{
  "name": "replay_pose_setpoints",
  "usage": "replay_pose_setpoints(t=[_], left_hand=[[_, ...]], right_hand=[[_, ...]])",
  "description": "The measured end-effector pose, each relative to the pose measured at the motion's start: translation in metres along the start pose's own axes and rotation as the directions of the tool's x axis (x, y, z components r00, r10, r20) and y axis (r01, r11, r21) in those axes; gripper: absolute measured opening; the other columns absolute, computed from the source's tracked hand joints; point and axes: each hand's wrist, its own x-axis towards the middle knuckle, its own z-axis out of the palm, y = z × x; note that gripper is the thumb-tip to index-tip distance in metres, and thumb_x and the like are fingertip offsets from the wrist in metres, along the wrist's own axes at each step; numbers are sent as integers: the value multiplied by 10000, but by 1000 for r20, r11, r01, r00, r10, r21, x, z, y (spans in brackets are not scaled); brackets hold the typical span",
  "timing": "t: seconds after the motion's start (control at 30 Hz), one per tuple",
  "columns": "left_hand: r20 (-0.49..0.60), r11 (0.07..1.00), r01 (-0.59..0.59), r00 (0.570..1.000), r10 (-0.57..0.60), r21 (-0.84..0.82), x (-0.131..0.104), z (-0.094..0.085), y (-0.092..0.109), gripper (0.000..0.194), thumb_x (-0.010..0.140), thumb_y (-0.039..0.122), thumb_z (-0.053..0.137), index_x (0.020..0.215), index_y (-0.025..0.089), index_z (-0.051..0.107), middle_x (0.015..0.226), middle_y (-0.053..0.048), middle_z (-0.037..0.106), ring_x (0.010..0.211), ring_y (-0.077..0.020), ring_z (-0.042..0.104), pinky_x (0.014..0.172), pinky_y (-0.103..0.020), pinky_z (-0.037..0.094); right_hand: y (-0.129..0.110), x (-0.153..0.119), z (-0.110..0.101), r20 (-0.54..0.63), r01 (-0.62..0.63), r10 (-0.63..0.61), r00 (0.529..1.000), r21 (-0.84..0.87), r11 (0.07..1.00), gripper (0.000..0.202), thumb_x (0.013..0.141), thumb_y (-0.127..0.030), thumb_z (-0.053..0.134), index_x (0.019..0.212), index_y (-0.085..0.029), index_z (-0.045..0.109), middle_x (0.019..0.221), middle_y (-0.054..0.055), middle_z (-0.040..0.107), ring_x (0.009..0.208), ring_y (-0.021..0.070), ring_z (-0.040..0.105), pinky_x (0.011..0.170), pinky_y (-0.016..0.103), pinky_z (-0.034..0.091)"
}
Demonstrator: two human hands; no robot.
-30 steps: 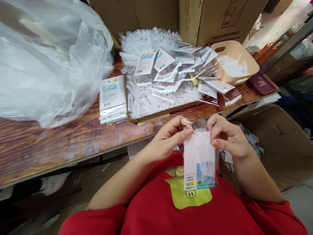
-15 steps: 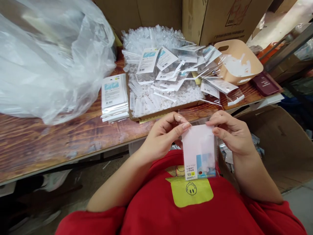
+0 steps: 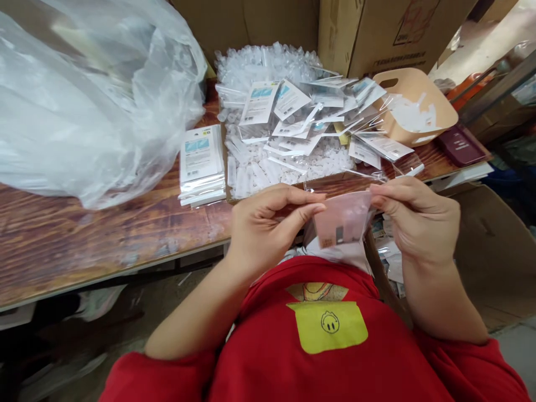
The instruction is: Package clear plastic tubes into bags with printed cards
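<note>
A clear plastic bag (image 3: 343, 220) with a printed card inside hangs between my two hands, over my lap. My left hand (image 3: 276, 223) pinches its upper left corner between thumb and fingers. The upper right corner is gripped in my right hand (image 3: 414, 218). The bag is tilted, so its print is hard to read. Beyond my hands, small clear plastic pieces (image 3: 259, 173) fill a shallow cardboard tray, with several filled card bags (image 3: 293, 128) lying on top. A neat stack of card bags (image 3: 201, 162) sits left of the tray.
A big translucent plastic sack (image 3: 104, 111) covers the left of the wooden table (image 3: 159, 240). At the right stand a beige basket (image 3: 444, 114) with white pieces and a dark red case (image 3: 463, 146). Below the table edge is an open cardboard box (image 3: 486, 245) holding more packs.
Both hands have risen slightly, and the bag has tipped so its face is foreshortened. My right hand has moved a little to the right.
</note>
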Motion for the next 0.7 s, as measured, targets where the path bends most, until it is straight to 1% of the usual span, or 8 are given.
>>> replay_pose_setpoints(t=[0.13,0.27,0.33,0.43,0.5,0.57,0.63,0.7], left_hand=[[58,938,-290,957,284,190,14,-14,13,185,842,153,830,994,260,825,885,-6,808,763,-132,749,696,-228,606],[112,747,-588,803,586,310,20,-23,13,270,887,83,749,1053,291,796,922,12,806,807,-127,761,724,-217,623],[142,683,-643,756,639,346,15,-24,3,279,885,80,740,1079,274,789,988,-12,808,863,-149,770,782,-240,638],[159,674,-645,754,637,359,-3,-21,-19,211,897,131,733,1064,242,799,1010,-51,800,891,-172,765,801,-266,632],[156,740,-578,812,562,344,-20,-16,-32,199,893,132,721,1020,256,810,908,-38,784,808,-159,739,727,-258,595],[180,864,-422,905,385,273,-37,-9,-41,194,876,122,731,969,266,822,773,-18,745,685,-132,685,624,-232,526],[221,982,-135,970,103,132,-53,-1,-47,119,884,167,751,918,250,829,743,-25,737,658,-124,663,604,-225,499],[250,981,192,951,-181,-23,-65,8,-51,52,872,249,789,845,225,826,777,-49,745,709,-137,678,653,-237,522]], right_hand=[[-10,17,5,-63,234,-237,969,-52,971,346,817,-129,833,1045,-388,825,866,-23,768,790,138,699,687,290,574],[-10,21,5,-29,306,-306,951,-28,952,332,840,-131,810,1046,-391,826,923,-20,783,864,180,744,776,355,599],[-4,15,0,-1,323,-323,946,-19,946,311,840,-162,819,1055,-386,826,933,-30,796,868,193,759,836,385,573],[8,-4,-12,145,279,-269,952,-49,959,310,855,-180,806,1087,-385,820,900,-38,803,908,213,767,924,421,519],[16,-21,-21,272,206,-167,948,-120,971,246,864,-202,792,1020,-388,833,874,-17,792,984,228,736,942,434,512],[22,-41,-28,297,124,-57,953,-211,969,165,851,-222,799,911,-370,842,885,25,755,995,223,678,901,411,527],[27,-60,-30,258,9,55,965,-240,971,123,840,-218,801,872,-330,838,890,48,696,916,191,641,813,360,538],[32,-76,-29,238,-140,180,955,-176,974,88,849,-205,786,874,-281,823,863,44,669,823,158,636,730,314,538]])
